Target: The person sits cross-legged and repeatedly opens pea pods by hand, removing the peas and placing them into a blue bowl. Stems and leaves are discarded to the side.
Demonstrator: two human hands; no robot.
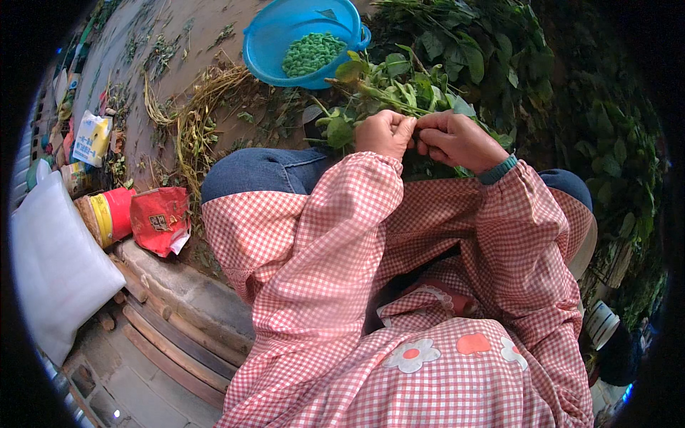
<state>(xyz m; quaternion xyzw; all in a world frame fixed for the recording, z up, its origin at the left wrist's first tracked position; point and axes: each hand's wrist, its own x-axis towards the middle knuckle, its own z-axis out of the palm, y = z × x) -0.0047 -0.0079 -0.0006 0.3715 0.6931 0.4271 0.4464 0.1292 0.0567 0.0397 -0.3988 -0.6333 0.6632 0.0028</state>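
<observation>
A leafy green bean plant [406,88] lies across my lap and beyond my knees, with pale green pods among its stems. Both hands meet at its near side, fingertips almost touching. My left hand [382,132] has thumb and forefinger pinched together on a small part of the plant, mostly hidden by the fingers. Close against it on the right, my right hand [457,140] is curled with its fingertips pinched at the same spot. Just beyond the plant, a blue plastic basin [262,53] stands tilted, holding a heap of green shelled beans or short pods [312,53].
A large pile of leafy plants [599,139] spreads along the right. Dry stems [198,107] lie on the ground at left. Nearby are a red packet [159,220], a red-and-yellow container [109,214], a white foam-like sheet [64,267] and wooden poles [176,348].
</observation>
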